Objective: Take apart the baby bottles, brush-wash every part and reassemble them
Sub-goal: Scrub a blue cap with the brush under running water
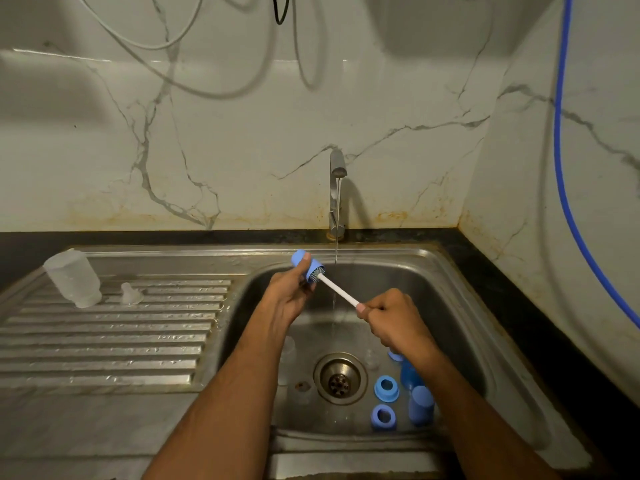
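The left hand (289, 294) gripped a blue plastic bottle cap (306, 264), thumb across its side, holding it up over the stainless steel sink basin (450, 306). The right hand (389, 320) was clenched around the white handle of a bottle brush (337, 289), whose bristled head sat inside the cap's open mouth. A thin stream of water fell from the metal tap (336, 188) between the two hands. Below the right hand, on the basin floor, lay two blue screw rings (386, 388) and further blue caps (420, 405) (one partly hidden by the forearm). Well to the left of the left hand, a clear bottle body (72, 278) stood upturned on the ribbed drainboard (104, 341), a clear teat (131, 294) beside it.
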